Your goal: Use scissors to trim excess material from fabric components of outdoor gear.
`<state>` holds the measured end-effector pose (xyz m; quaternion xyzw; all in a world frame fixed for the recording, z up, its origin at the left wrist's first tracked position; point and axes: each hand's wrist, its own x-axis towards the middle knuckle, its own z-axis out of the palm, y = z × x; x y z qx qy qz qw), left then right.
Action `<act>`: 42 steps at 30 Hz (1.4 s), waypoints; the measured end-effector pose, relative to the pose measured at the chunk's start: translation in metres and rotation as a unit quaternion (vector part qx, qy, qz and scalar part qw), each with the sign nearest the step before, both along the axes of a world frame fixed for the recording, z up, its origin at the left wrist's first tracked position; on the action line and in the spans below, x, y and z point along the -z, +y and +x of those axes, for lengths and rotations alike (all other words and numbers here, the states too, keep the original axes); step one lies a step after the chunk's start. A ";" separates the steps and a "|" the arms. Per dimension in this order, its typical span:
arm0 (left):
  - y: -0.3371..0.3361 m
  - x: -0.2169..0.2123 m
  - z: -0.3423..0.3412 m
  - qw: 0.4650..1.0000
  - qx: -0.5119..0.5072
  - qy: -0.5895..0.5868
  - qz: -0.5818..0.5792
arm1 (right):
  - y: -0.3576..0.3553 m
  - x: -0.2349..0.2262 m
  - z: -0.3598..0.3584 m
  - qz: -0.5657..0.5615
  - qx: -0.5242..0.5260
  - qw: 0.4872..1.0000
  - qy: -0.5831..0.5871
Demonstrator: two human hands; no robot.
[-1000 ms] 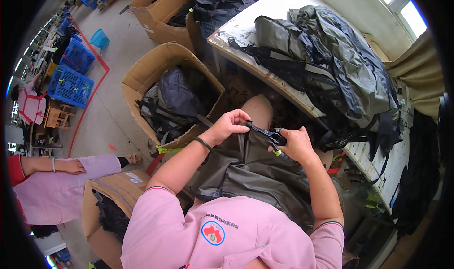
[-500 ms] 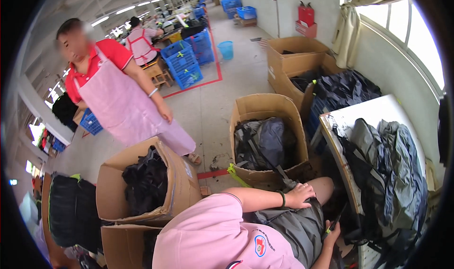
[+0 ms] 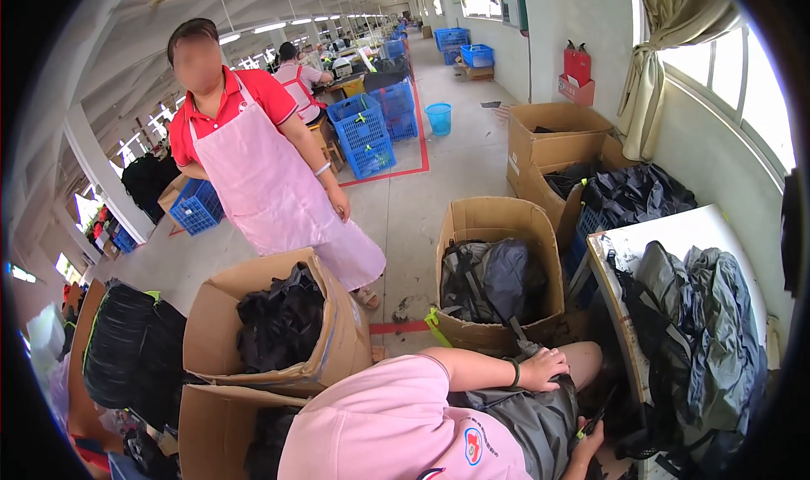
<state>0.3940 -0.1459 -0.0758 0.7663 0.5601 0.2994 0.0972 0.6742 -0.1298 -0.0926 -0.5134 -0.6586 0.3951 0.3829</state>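
Note:
My left hand (image 3: 542, 369), with a dark band at its wrist, is curled over grey fabric (image 3: 530, 346) at my bare knee. A dark strap (image 3: 509, 318) runs from that fabric up into the open carton in front. More dark grey cloth (image 3: 527, 421) lies across my lap. Lower right, my right hand (image 3: 589, 439) is closed round a slim dark tool (image 3: 601, 414) with a yellow-green part near the grip. It looks like scissors, but the blades are hard to make out. The fingertips of my right hand are partly hidden.
In front is a carton (image 3: 553, 304) of grey bags; left, a carton (image 3: 198, 332) of black fabric. A white table (image 3: 704, 227) with grey bags stands on the right. A person in a pink apron (image 3: 274, 185) stands front left. Blue crates (image 3: 363, 134) are behind.
The view has tilted up and left, so the scene sits lower and further right. The person in the apron now faces more toward me. My hands keep nearly the same places.

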 end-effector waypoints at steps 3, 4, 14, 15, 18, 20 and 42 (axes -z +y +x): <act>0.000 0.001 0.000 1.000 0.003 -0.002 0.007 | -0.001 0.002 0.000 0.007 -0.008 1.000 -0.002; 0.000 0.000 0.000 1.000 0.003 -0.006 0.007 | -0.001 0.003 0.001 0.012 -0.012 1.000 0.003; 0.000 0.003 -0.002 1.000 0.000 -0.009 -0.010 | -0.003 0.001 -0.004 0.021 -0.005 1.000 -0.007; 0.000 0.003 -0.002 1.000 0.000 -0.010 -0.011 | -0.003 0.001 -0.004 0.020 -0.006 1.000 -0.010; 0.000 0.005 -0.001 1.000 0.004 -0.016 0.003 | -0.004 -0.001 -0.004 0.020 -0.003 1.000 -0.014; 0.001 0.004 0.000 1.000 0.009 -0.020 0.002 | -0.005 -0.002 -0.003 0.021 0.003 1.000 -0.015; -0.019 -0.098 -0.083 0.863 0.112 -0.352 -0.344 | -0.005 -0.132 -0.023 0.061 -0.016 0.998 0.028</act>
